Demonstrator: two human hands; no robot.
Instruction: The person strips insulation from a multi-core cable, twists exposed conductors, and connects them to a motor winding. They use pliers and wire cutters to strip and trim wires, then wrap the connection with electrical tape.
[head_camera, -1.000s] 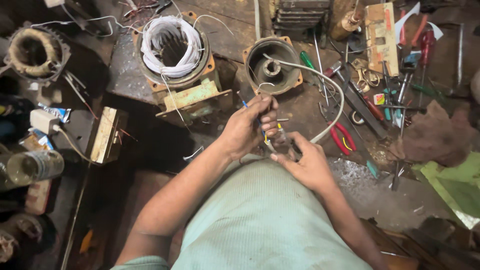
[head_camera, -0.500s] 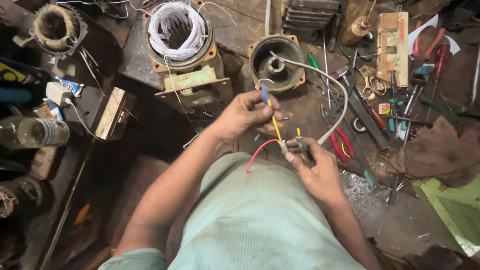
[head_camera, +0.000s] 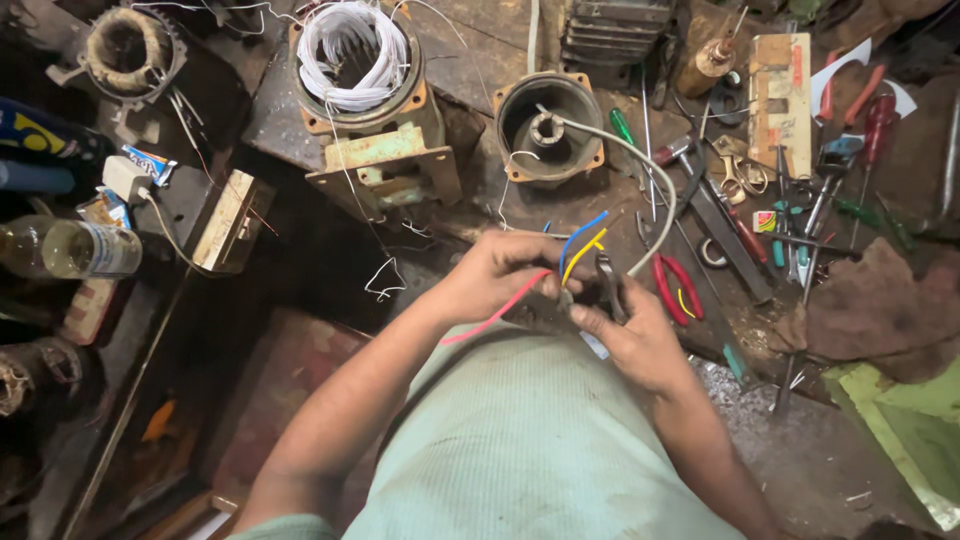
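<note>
Hands (head_camera: 560, 300) lowered with wires (head_camera: 580, 250), cluttered workbench (head_camera: 480, 50), scattered tools (head_camera: 790, 230)

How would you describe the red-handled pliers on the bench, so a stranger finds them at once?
Start at the round grey motor housing and follow its grey cable down. The red-handled pliers lie beside the right hand. Their curved red handles stand out among straight tools.

Three thin wires, red (head_camera: 495, 312), blue (head_camera: 582, 232) and yellow (head_camera: 583, 255), fanned out from the end of a grey cable (head_camera: 655, 190) that arched back to a round motor housing (head_camera: 548, 125) behind.
</note>
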